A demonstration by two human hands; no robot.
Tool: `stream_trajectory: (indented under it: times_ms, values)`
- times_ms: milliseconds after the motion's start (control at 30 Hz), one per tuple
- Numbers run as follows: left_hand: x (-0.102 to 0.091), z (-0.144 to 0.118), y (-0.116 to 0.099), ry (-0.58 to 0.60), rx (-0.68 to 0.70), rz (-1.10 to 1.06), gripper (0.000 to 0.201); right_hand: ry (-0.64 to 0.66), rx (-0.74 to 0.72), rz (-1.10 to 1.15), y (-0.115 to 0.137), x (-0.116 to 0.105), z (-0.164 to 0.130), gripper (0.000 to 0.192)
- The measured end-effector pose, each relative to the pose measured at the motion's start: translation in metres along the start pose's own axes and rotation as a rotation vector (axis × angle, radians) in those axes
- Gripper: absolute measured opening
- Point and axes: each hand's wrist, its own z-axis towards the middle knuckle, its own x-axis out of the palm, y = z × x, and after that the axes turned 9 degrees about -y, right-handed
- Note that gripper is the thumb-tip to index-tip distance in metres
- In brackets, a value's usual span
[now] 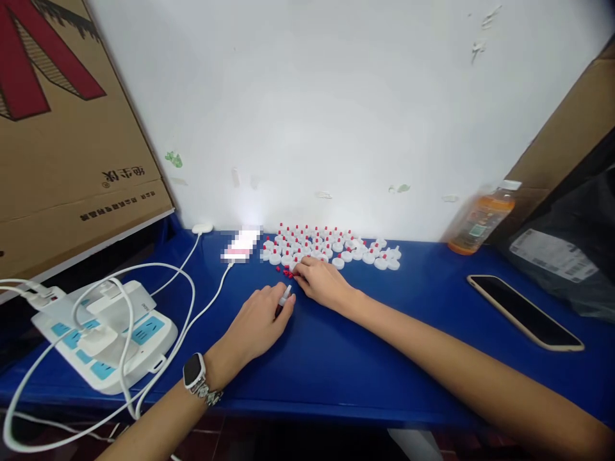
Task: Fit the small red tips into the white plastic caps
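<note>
Pinched in left hand (257, 320) fingers, a small white nozzle (285, 295) is seen mid-frame; right hand (321, 280) fingers are closed on tiny red caps (286, 273). Bare blue worktop (408, 333) is left at lower right.

My right hand (321, 280) covers its own fingertips and some small red pieces (286, 273). A blurred patch (241, 246) hides something on the worktop (384, 333). The cardboard box (62, 128) is cut off at the left edge.
</note>
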Motion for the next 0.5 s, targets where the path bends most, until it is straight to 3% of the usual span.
stream_trajectory:
  times_ms: [233,367,500]
  values:
    - [0.001,0.001,0.001,-0.009,-0.019,-0.026,0.032,-0.129,0.107,0.213,-0.005,-0.008,-0.015,0.005]
    - [0.001,0.012,-0.009,0.01,0.005,-0.063,0.03,-0.221,0.293,0.555,-0.005,-0.019,-0.027,0.006]
    - [0.01,0.031,-0.023,0.028,0.065,-0.126,0.027,-0.26,0.444,0.894,-0.011,-0.025,-0.039,0.019]
